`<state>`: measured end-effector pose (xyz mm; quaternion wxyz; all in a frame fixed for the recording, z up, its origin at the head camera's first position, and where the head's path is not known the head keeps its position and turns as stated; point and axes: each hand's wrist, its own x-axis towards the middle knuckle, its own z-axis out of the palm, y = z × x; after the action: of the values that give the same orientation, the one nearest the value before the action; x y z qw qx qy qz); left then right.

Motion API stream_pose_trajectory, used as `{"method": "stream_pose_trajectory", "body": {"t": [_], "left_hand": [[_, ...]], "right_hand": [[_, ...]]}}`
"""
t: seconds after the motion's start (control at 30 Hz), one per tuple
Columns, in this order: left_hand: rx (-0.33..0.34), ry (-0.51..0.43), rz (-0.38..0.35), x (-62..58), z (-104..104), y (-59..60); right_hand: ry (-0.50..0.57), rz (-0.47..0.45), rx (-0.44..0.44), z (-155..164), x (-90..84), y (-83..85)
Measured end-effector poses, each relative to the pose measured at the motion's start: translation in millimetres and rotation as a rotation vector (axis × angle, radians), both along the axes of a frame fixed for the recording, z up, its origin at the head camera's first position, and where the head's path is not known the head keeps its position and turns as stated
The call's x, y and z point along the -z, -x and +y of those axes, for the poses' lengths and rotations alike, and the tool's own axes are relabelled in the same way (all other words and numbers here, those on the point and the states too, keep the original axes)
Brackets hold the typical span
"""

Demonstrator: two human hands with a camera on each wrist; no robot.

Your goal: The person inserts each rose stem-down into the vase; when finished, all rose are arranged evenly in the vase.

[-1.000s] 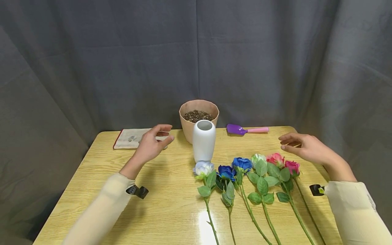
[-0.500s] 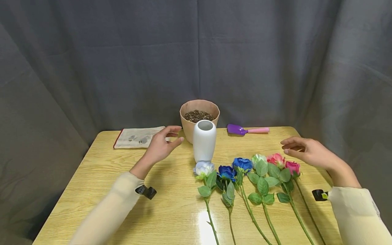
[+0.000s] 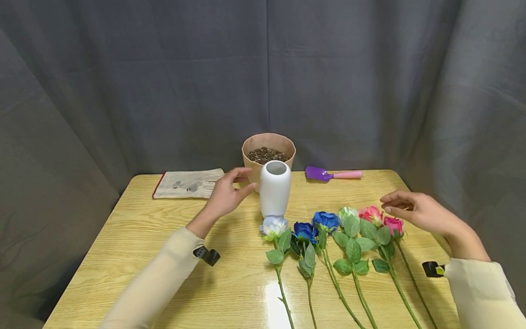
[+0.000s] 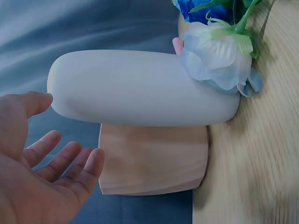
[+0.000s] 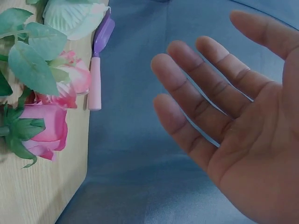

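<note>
A white vase stands upright in the middle of the table, its mouth uncovered. Just left of it my left hand hovers with thumb and fingers apart, holding nothing; in the left wrist view the thumb tip appears close to the vase, and contact cannot be told. On the right, my right hand hangs in the air near the pink rose and the coral rose. Its fingers are loosely extended and hold nothing. A white flower lies directly before the vase's base.
Behind the vase is a peach pot of soil. A purple trowel with a pink handle lies at the back right, and a pale glove at the back left. Blue roses and a pale green-white flower lie in the row.
My left hand has moved right, toward the vase, uncovering more of the glove. My right hand has drifted slightly right and down.
</note>
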<state>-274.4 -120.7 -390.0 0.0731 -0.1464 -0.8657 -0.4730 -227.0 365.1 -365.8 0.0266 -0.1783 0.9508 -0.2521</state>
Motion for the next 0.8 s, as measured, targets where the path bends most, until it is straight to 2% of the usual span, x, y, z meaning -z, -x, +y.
{"method": "stream_pose_trajectory", "body": {"t": [0.3,0.57,0.8], "left_hand": [[0.019,-0.032,0.008,2.8,10,3.4],[0.034,-0.06,-0.02,3.4,19,5.1],[0.044,-0.054,-0.008,5.6,23,7.3]], "right_hand": [[0.028,0.001,-0.016,3,5.3,-6.9],[0.036,-0.039,0.006,7,9.4,-13.1],[0.059,-0.088,-0.004,13,15.7,-18.2]]}}
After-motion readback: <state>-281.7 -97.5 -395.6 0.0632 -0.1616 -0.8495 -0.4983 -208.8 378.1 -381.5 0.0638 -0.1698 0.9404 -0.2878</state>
